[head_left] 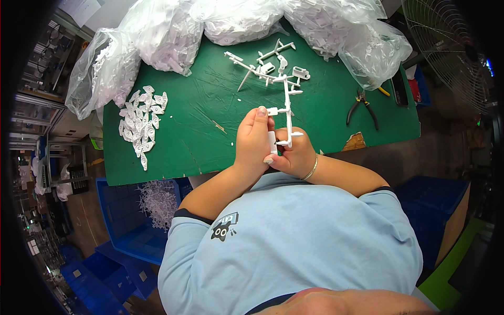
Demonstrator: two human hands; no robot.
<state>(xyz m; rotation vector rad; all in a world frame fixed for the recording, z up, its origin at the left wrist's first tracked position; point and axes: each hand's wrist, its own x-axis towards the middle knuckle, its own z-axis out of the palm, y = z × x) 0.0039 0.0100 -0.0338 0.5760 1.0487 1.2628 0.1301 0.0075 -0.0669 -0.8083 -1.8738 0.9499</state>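
A white plastic sprue [288,113] with small moulded parts on its branches stands up from between my hands, above the near part of the green table [199,131]. My left hand [252,139] is closed on its left side, thumb up against a small white part [272,111]. Lower down, my right hand [296,156] wraps the sprue's bottom end, its fingers partly hidden. Both hands almost touch around a flat white piece [272,142]. Just beyond, more white sprue pieces [252,69] lie loose. Left of my hands is a pile of small white clips [139,123].
Clear plastic bags of white parts [163,39] line the table's far edge. Black-handled pliers [362,109] lie at the right, near a wire fan [446,37]. A blue crate [123,226] with white sprue scraps [157,202] stands below the table's left front.
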